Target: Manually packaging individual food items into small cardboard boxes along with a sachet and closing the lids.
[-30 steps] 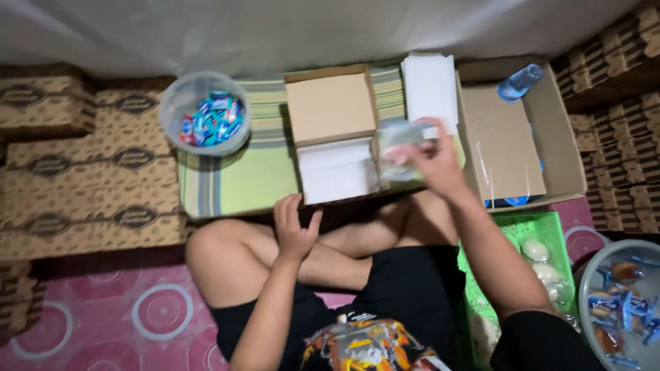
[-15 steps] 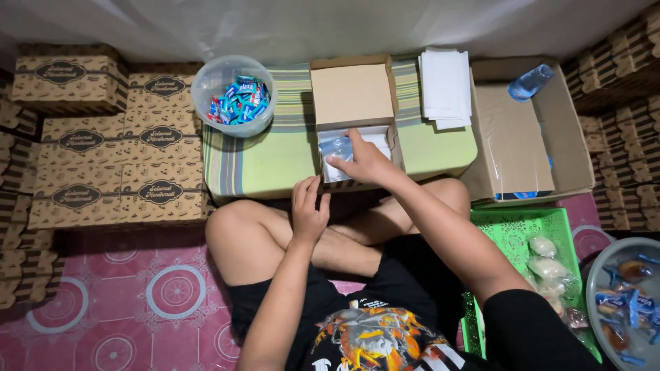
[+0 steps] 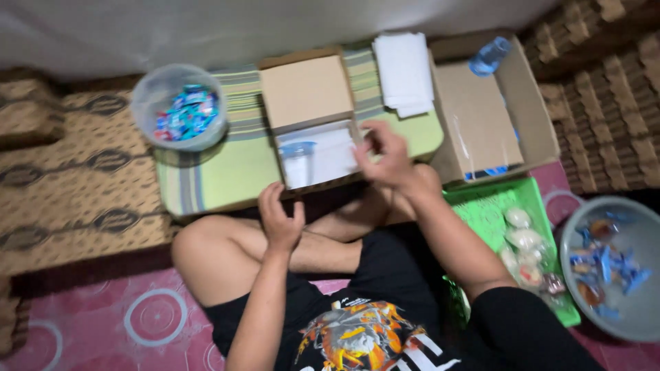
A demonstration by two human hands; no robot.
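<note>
Head view, left to right: clear tub of wrapped candies (image 3: 179, 110) is sitting at the left end of the striped low table (image 3: 237, 168). Left hand (image 3: 280, 218) is resting half-curled and empty on the knee. Open cardboard snack box (image 3: 317, 154) is holding a clear plastic cup (image 3: 298, 159) on its white liner. Right hand (image 3: 389, 156) is hovering at the box's right edge, fingers loosely bent, gripping nothing visible though blurred. Judging by this, box filling is underway; next item likely needs fetching. White paper stack (image 3: 404, 72), big carton (image 3: 489, 113), green basket of wrapped buns (image 3: 519, 240), grey bowl of snacks (image 3: 612, 264) are crowding the right.
</note>
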